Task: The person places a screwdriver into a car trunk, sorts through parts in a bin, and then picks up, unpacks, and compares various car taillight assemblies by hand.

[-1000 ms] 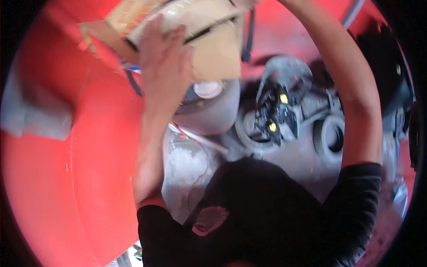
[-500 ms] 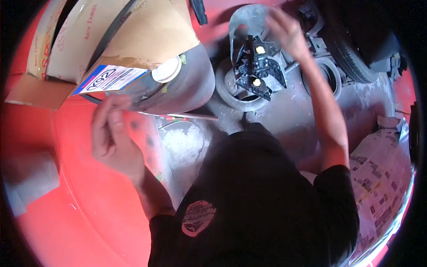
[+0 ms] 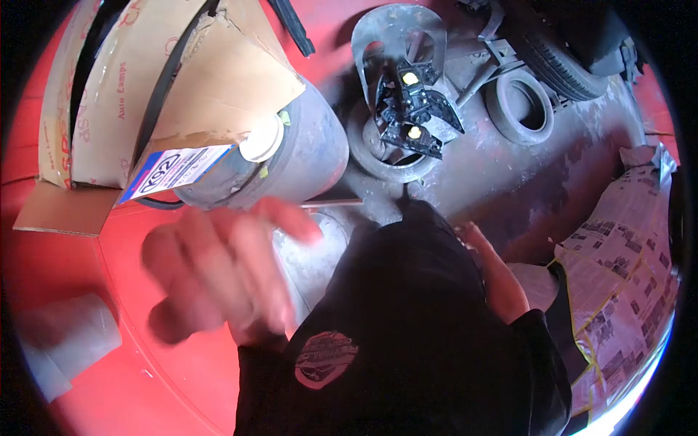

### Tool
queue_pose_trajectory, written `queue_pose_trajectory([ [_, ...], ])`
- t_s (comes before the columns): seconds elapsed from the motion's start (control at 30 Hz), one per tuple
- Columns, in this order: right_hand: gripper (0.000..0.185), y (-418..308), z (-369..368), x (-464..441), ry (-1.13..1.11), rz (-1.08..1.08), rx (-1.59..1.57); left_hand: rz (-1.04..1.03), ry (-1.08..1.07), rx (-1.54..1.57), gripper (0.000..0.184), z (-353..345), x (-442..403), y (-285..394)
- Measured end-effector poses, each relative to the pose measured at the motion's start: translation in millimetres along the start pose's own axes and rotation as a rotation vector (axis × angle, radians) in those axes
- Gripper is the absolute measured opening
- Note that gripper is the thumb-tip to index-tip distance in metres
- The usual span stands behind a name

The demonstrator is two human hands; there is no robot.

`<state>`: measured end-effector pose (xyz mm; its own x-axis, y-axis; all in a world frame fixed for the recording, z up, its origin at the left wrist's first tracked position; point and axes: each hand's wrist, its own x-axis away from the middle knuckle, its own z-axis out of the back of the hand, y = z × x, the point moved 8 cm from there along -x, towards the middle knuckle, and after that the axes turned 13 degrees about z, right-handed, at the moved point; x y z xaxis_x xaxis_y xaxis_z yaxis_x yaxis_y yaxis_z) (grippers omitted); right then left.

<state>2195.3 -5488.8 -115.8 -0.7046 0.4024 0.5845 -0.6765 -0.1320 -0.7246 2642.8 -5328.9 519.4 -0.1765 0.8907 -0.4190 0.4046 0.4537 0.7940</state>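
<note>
My left hand [image 3: 225,265], blurred, is raised in front of my body, its fingers apart and nothing in them. It is over the red surface [image 3: 138,276], below a cardboard box [image 3: 211,87] with a blue-and-white label [image 3: 174,171]. The box rests by a grey drum [image 3: 313,138] that has a round white lid [image 3: 262,138] on top. My right hand [image 3: 472,236] is low, beside the dark shirt at my waist; its fingers are mostly hidden, and whether it holds anything does not show.
Black parts with yellow spots [image 3: 414,109] lie on a tyre-like ring [image 3: 389,163] on the floor. Another ring [image 3: 520,107] and a large tyre [image 3: 560,65] are at the upper right. A paper-covered panel [image 3: 618,269] stands at the right; grey sheeting [image 3: 69,338] lies at the left.
My left hand has left the box and come down toward my body. My right hand has dropped from the upper area to my waist. The view has shifted, showing more of the paper-covered panel.
</note>
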Motion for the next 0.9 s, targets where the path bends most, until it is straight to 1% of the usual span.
queue_pose_trajectory([
  [0.03,0.038,-25,12,-16,0.019,0.051,0.061,0.002,-0.078,0.076,0.018,-13,-8,10],
  [0.1,0.038,-69,37,-42,0.207,0.039,-0.057,0.005,-0.245,0.081,0.018,-37,-14,23],
  [0.17,0.039,-150,62,-48,0.309,0.202,-0.007,0.01,-0.381,0.051,0.018,-54,-11,28],
  [0.23,0.038,-189,69,-56,0.338,0.264,-0.025,0.011,-0.475,-0.003,0.018,-64,-6,29],
  [0.3,0.038,-207,63,-59,0.33,0.3,-0.014,0.002,-0.536,-0.051,0.018,-70,-1,29],
  [0.37,0.039,-211,55,-57,0.289,0.311,0.028,-0.011,-0.589,-0.102,0.018,-76,3,29],
  [0.4,0.04,-208,48,-53,0.234,0.287,0.046,-0.013,-0.602,-0.122,0.018,-77,6,28],
  [0.43,0.04,-197,41,-48,0.212,0.269,0.073,-0.019,-0.614,-0.138,0.018,-79,7,29],
  [0.5,0.041,-150,26,-46,0.18,0.232,0.126,-0.038,-0.632,-0.189,0.017,-81,14,28],
  [0.57,0.041,-103,21,-34,0.177,0.087,0.077,-0.046,-0.641,-0.216,0.017,-82,15,28],
  [0.6,0.041,-93,16,-23,0.177,0.009,0.048,-0.05,-0.637,-0.232,0.017,-79,17,28],
  [0.7,0.044,-76,19,10,0.158,-0.081,-0.018,-0.085,-0.577,-0.291,0.017,-64,18,29],
  [0.77,0.043,-73,22,18,0.225,-0.037,-0.066,-0.121,-0.463,-0.355,0.017,-40,19,27],
  [0.83,0.042,-70,22,25,0.267,-0.022,-0.059,-0.088,-0.201,-0.46,0.017,1,19,5],
  [0.87,0.042,-67,22,23,0.272,-0.024,-0.028,-0.001,0.003,-0.527,0.017,31,24,-19],
  [0.9,0.042,-66,22,20,0.275,-0.024,0.003,0.143,0.213,-0.549,0.017,66,34,-51],
])
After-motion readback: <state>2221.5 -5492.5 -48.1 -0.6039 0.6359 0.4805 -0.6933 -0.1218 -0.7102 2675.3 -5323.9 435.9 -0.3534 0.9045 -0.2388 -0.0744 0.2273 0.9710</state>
